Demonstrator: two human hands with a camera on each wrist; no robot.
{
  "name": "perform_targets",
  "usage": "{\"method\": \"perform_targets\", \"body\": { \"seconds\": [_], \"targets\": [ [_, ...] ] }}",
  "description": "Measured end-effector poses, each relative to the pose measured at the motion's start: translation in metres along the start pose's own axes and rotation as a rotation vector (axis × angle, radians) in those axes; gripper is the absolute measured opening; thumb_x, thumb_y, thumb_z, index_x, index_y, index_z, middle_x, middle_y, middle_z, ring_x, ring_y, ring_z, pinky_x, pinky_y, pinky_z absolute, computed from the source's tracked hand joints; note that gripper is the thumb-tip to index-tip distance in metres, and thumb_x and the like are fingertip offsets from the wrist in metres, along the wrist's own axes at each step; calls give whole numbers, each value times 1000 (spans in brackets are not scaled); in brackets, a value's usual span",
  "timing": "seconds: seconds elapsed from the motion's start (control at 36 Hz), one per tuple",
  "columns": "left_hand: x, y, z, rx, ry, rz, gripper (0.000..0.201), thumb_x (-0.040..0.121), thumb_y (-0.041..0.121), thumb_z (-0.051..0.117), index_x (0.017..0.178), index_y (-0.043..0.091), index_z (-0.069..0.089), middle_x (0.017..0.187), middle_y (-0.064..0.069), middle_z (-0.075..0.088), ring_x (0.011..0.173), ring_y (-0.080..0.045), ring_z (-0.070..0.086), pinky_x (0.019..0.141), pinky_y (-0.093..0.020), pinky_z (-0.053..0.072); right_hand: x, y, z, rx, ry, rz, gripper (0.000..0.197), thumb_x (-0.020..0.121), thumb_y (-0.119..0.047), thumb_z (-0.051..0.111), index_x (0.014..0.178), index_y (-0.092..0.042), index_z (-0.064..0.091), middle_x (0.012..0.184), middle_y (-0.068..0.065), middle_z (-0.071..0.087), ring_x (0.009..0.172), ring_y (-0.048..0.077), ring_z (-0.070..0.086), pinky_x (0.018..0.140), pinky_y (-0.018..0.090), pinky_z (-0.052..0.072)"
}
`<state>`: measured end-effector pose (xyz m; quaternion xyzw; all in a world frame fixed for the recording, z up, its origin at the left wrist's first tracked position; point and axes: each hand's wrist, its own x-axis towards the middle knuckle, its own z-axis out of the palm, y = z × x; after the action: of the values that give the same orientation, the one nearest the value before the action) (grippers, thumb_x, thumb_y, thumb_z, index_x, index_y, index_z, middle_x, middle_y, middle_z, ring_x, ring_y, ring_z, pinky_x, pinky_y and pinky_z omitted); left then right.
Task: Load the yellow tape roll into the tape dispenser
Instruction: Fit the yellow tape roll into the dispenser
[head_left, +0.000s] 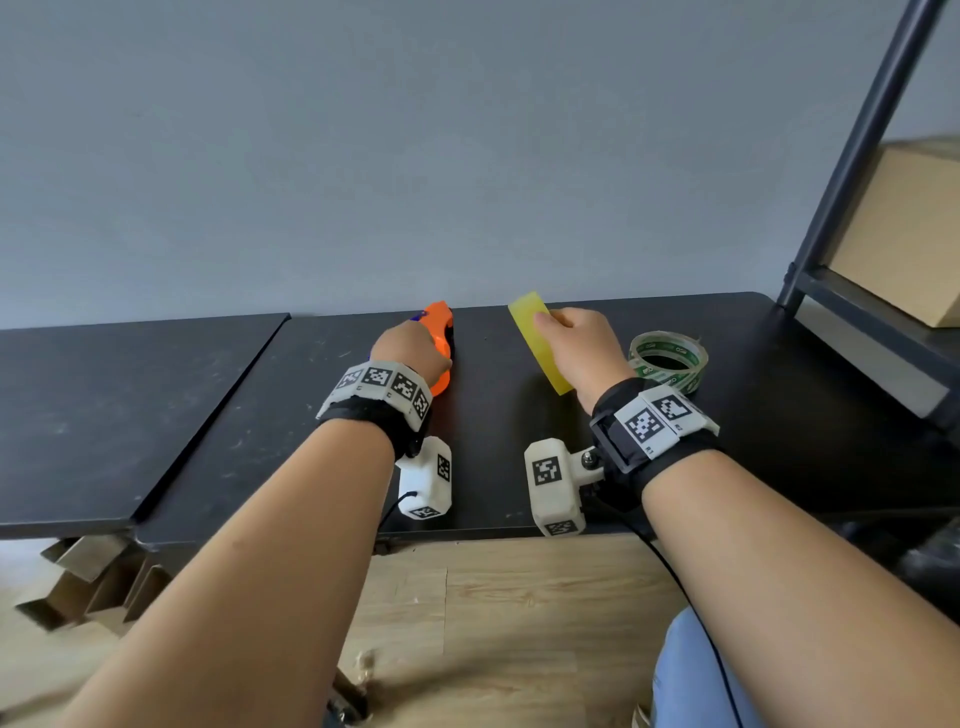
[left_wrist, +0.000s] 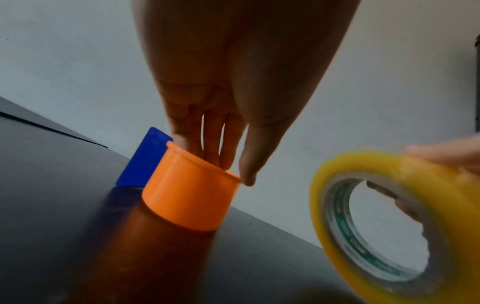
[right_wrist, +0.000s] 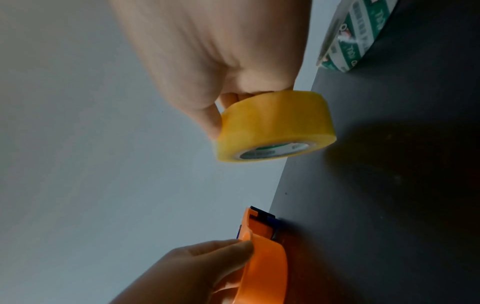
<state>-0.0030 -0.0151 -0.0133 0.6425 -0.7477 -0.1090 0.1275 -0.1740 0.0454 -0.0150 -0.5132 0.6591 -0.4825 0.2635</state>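
The yellow tape roll stands on edge, lifted above the table. The orange tape dispenser, with a blue part, rests on the table to its left.

Left hand reaching down, fingers dipping into the orange tape dispenser standing on the dark tabletop, thumb against its rim; blue part behind. Yellow tape roll on edge at right, pinched from above, just beside the dispenser.

Yellow tape roll glossy, translucent, orange dispenser smooth plastic, black tabletop matt, scuffed
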Motion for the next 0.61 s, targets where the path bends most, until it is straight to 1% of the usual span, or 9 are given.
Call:
{"method": "perform_targets", "body": {
  "seconds": [0.06, 0.11, 0.19, 0.28, 0.36, 0.39, 0.44, 0.53, 0.61],
  "targets": [
    [-1, -3, 4, -32, 15, -1, 18, 86, 11, 56, 79, 20, 43, 74, -6, 52, 72, -28, 49, 54, -22, 37, 1, -1, 4, 1, -10, -4, 49, 95, -32, 47, 105, 14, 60, 79, 13, 48, 73, 21, 42, 67, 31, 33],
    [-2, -6, 8, -55, 79, 46, 29, 86, 8, 57, 94, 30, 40, 80, -1, 55, 69, -26, 50, 49, -14, 34, 2, -1, 7, 0, -16, -5, 49, 95, -31, 48, 103, 15, 59, 78, 12, 45, 71, 21, 40, 65, 30, 31],
    [-1, -8, 13, -32, 114, 80, 35, 86, 5, 55, 99, 34, 38, 84, -2, 58, 70, -27, 52, 57, -23, 44, 2, -2, 10, 7, -14, -18, 48, 94, -28, 49, 101, 18, 57, 77, 12, 41, 71, 21, 36, 65, 31, 29],
    [0, -3, 7, -18, 151, 63, 27, 87, 7, 52, 106, 25, 55, 85, 0, 56, 72, -26, 50, 61, -26, 42, 3, -3, 10, 2, -13, -34, 43, 94, -28, 49, 86, 14, 56, 76, 12, 40, 71, 21, 36, 65, 32, 28],
    [2, 3, -2, 36, 88, 11, 14, 90, 12, 49, 89, 20, 61, 98, -3, 61, 86, -30, 55, 76, -32, 49, 3, -3, 9, -10, -10, -41, 27, 94, -27, 49, 76, -8, 49, 70, 11, 35, 66, 21, 33, 59, 31, 25],
    [3, 3, -4, 28, 110, 2, 16, 90, 15, 49, 92, 17, 65, 102, -5, 65, 93, -32, 59, 82, -34, 49, 3, -3, 8, -15, -9, -41, 27, 94, -27, 49, 75, -8, 48, 67, 10, 33, 63, 20, 32, 57, 30, 24],
    [5, 2, -5, -46, 171, -19, 24, 89, 17, 51, 102, 14, 71, 104, -8, 70, 99, -33, 63, 82, -33, 47, 2, -4, 7, -23, -3, -43, 26, 94, -27, 49, 75, -8, 49, 66, 9, 33, 60, 19, 31, 55, 30, 23],
    [9, 4, -3, -217, 201, -11, 18, 85, 13, 54, 89, 11, 72, 83, -10, 64, 84, -33, 60, 69, -29, 42, 1, -5, 5, -21, 11, -49, 32, 94, -27, 49, 74, -1, 51, 68, 12, 34, 65, 21, 33, 55, 30, 22],
    [8, 10, -6, -381, 232, -10, 13, 83, 15, 56, 75, 21, 65, 74, -10, 55, 71, -27, 47, 64, -27, 37, -1, -5, 2, -13, 30, -59, 37, 94, -27, 50, 74, 4, 52, 71, 13, 36, 67, 21, 33, 57, 31, 23]
  ]
}}
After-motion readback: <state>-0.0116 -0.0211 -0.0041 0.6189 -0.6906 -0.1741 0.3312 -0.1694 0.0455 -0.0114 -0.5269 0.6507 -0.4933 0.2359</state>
